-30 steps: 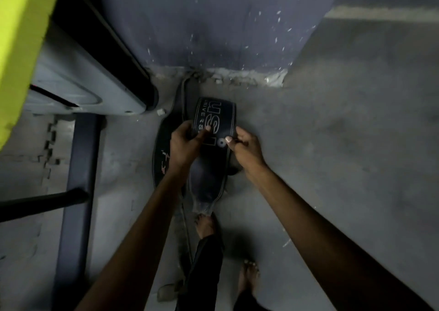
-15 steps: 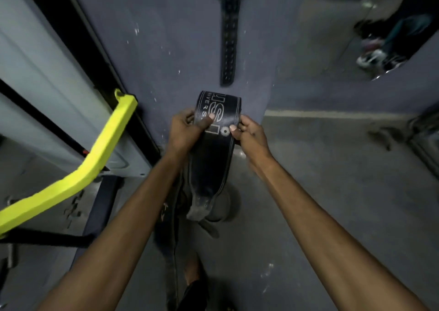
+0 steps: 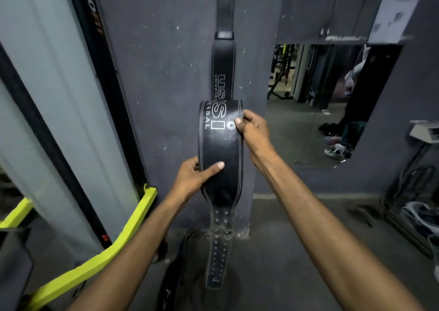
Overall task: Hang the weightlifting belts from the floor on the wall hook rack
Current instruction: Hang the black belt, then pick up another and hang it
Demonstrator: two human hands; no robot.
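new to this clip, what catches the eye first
A wide black leather belt with white stitching fills the centre, gripped by the left hand low and the right hand higher. Behind it a matching black belt hangs on the grey wall; a lime-yellow bar slants at lower left.

Both my arms extended forward; left hand (image 3: 194, 176) lower, thumb across front, fingers curled behind; right hand (image 3: 253, 126) higher, pinching.

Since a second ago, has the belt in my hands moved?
Yes, upward. The held belt was low at the foot of the wall; now its top overlaps the hanging belt.
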